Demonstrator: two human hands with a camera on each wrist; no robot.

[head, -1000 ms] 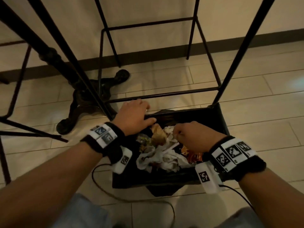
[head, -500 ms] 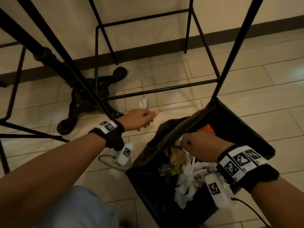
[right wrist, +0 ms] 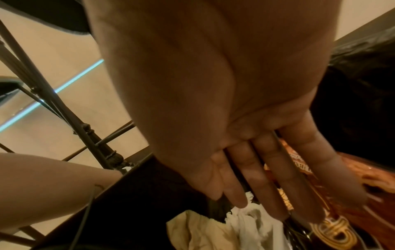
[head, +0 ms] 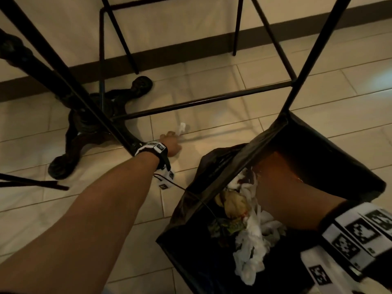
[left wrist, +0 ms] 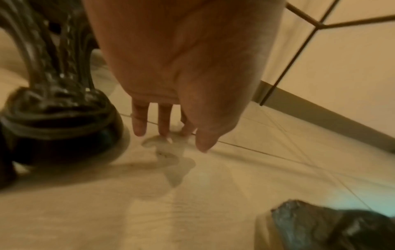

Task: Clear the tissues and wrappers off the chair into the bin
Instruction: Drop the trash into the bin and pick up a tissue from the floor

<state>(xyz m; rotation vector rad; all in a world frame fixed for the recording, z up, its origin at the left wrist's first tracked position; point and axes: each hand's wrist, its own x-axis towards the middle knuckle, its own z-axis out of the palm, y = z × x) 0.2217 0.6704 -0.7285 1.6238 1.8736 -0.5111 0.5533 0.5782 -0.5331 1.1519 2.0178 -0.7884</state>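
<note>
Reaching with straight fingers, left hand (head: 172,145) touches tissue (head: 182,128); orange wrapper's (right wrist: 333,225) lettering seems unreadable.

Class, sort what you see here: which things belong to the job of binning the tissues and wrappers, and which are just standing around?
Part of the job:
- stray tissue on the floor, at the left hand
- bin with tissues and orange wrapper
- right hand, inside the bin

Just standing about:
- ornate table base
- black chair frame

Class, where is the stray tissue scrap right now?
In the head view, the tissue scrap lies on the floor tiles at the left hand's fingertips, left of the bin.
</note>
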